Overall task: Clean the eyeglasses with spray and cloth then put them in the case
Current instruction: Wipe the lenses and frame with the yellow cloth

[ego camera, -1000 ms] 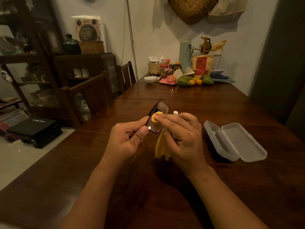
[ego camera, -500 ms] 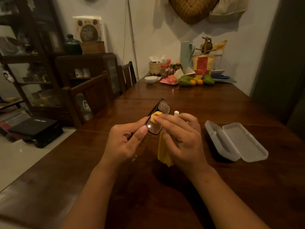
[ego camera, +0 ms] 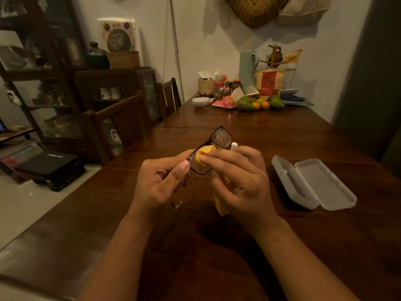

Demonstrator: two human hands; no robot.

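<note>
Yellow soft cloth is rubbing the near lens of the black-framed eyeglasses, held above the dark wooden table; right hand fingers are pinching the cloth, left hand fingers are clamping the frame. Light circular strokes seem best. One pair, one cloth, one open translucent plastic case lying right.

Eyeglasses: black plastic frame, glossy; clear lenses, sheen and smears seen on far lens. Cleaning cloth: yellow, soft matt fabric, folds seen. Case: translucent whitish plastic, smooth, matt. Table: dark wood, polished, reflections seen. Chairs: dark wood, same finish. Small basket at far end: woven, rough. Bowl: white, glazed.
</note>
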